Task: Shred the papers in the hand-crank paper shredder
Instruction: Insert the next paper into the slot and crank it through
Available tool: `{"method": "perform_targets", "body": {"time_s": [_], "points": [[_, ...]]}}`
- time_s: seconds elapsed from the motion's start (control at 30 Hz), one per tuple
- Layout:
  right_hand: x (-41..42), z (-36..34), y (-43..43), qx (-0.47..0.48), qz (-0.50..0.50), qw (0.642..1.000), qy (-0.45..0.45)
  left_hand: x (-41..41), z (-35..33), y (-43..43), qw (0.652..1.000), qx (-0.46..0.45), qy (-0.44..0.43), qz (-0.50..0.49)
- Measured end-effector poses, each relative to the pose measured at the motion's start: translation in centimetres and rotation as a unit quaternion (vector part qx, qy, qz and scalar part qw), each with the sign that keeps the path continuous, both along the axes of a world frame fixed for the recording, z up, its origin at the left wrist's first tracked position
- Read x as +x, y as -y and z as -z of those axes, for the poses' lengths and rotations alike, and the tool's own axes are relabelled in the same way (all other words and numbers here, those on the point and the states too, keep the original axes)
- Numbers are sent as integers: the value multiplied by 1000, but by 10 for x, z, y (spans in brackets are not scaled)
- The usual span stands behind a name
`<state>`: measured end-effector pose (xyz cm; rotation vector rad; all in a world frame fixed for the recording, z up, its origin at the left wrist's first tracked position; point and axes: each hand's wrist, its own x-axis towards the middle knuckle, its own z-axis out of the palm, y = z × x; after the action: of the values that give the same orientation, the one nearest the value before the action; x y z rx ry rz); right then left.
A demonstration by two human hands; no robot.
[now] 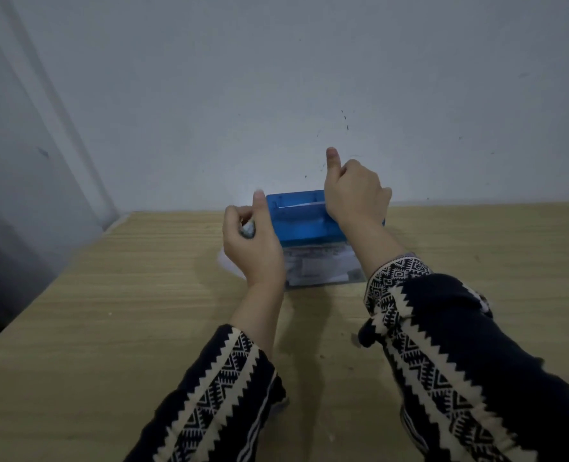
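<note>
Nearest the lens, two dark patterned sleeves (pixel 216 395) over a pale wooden table (pixel 109 311). Left hand (pixel 251 243) curled closed round a small grey knob (pixel 248 231), probably the crank, at the shredder's left side, thumb up. Blue hand-crank shredder (pixel 298 221) near the table's far edge by the wall (pixel 276 95), paper (pixel 301 205) in its top slot, white shreds (pixel 316 266) in the clear bin below. Right hand (pixel 354 191) loosely fisted on the shredder's right end, thumb raised; grip hidden.
</note>
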<state>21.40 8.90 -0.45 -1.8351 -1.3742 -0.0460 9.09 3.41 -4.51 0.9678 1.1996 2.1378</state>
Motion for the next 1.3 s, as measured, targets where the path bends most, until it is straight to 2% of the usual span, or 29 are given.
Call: {"method": "perform_targets", "body": {"time_s": [0.1, 0.23, 0.3, 0.53, 0.8, 1.07, 1.3], "points": [[2, -1, 1, 1, -8, 1000, -1, 2, 3, 4, 998, -32, 47, 23], [3, 0, 0, 0, -15, 1000, -3, 3, 7, 1, 979, -134, 111, 107], [4, 0, 0, -1, -17, 1000, -4, 1, 8, 3, 971, -142, 129, 142], [5, 0, -1, 2, -24, 1000, -7, -7, 42, 16, 974, -154, 60, 155], [5, -1, -1, -2, -25, 1000, -7, -15, 48, 12, 975, -141, 8, 172], [5, 0, 0, -2, -25, 1000, -5, -30, 64, 10, 957, -201, 7, 207], [7, -2, 0, -6, -30, 1000, 2, -28, 61, -7, 934, -330, 29, 131]]}}
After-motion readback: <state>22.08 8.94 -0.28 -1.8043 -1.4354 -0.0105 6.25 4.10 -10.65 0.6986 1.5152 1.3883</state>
